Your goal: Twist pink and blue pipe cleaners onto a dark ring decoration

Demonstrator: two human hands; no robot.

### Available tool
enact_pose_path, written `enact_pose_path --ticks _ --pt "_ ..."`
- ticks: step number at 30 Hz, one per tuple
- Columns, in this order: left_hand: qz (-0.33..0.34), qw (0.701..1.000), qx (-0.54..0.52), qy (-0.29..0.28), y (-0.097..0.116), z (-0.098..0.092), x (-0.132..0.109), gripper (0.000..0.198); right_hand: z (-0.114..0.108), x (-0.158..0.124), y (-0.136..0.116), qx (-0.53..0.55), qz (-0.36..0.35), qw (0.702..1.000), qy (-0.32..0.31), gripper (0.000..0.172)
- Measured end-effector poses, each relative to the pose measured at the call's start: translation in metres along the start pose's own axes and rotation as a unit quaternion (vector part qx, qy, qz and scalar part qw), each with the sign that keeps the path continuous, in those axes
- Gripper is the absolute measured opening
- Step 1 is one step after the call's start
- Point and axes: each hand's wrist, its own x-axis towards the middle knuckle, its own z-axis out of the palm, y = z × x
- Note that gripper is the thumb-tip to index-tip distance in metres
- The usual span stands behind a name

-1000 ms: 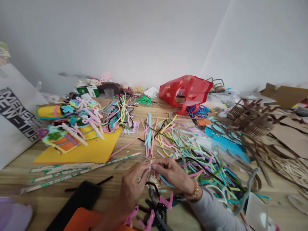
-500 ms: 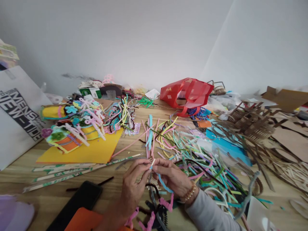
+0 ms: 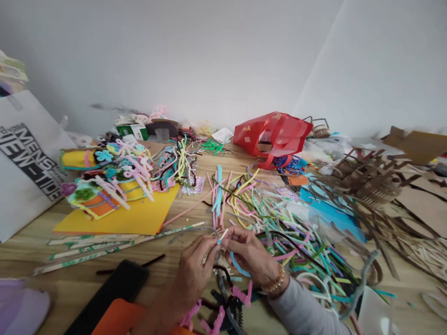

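Wooden tabletop (image 3: 80, 251) lies under a loose heap of multicoloured fuzzy pipe cleaners (image 3: 279, 223), with the person's hands just in front of it (all 2 fingertip groups nearly meeting). Left hand (image 3: 193, 270) and right hand (image 3: 249, 253), a beaded gold bracelet (image 3: 275, 281) at its wrist, pinch closed on a short pale pipe-cleaner strip (image 3: 222, 236) held between them; a curved blue pipe cleaner (image 3: 239, 269) arcs beneath the right hand.

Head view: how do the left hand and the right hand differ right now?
The left hand shows bare forearm down to the frame edge, while the right hand has a gold-coloured beaded bracelet and a grey sleeve at its wrist. The left hand also sits lower in view than the right hand. Both meet at the fingertips around a short pale strip.
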Motion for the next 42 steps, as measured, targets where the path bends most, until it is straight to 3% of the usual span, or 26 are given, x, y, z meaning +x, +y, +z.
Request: enact_pose_path --ticks 10,19,23,29,32,35,39,42 --pt "-0.038 0.993 0.027 -0.104 0.006 -0.006 0.0 0.018 -0.002 -0.003 -0.002 -0.071 -0.025 0.997 -0.021 0.027" --pt "-0.118 0.982 -0.043 -0.144 0.012 -0.009 0.005 0.021 -0.002 -0.003 -0.003 -0.073 -0.039 0.996 -0.024 0.029" --pt "-0.161 0.975 -0.088 -0.122 0.01 -0.007 -0.002 0.022 0.001 -0.003 -0.004 -0.082 -0.071 0.994 -0.027 0.03" --pt "-0.231 0.956 -0.179 -0.016 -0.002 -0.001 -0.018 0.016 0.007 -0.005 -0.01 -0.111 -0.096 0.989 -0.027 0.029" --pt "-0.304 0.921 -0.24 -0.029 -0.002 0.0 -0.013 0.019 0.008 -0.006 -0.01 -0.094 -0.095 0.99 -0.043 0.027" --pt "-0.373 0.844 -0.378 -0.078 0.002 0.001 -0.001 0.025 0.008 -0.005 -0.009 -0.08 -0.096 0.99 -0.061 0.027" --pt "-0.401 0.741 -0.527 -0.112 0.004 0.001 0.009 0.026 0.006 -0.005 -0.007 -0.077 -0.09 0.99 -0.077 0.027" --pt "-0.407 0.709 -0.56 -0.136 0.002 0.001 0.01 0.026 0.006 -0.006 -0.008 -0.102 -0.097 0.987 -0.073 0.025"
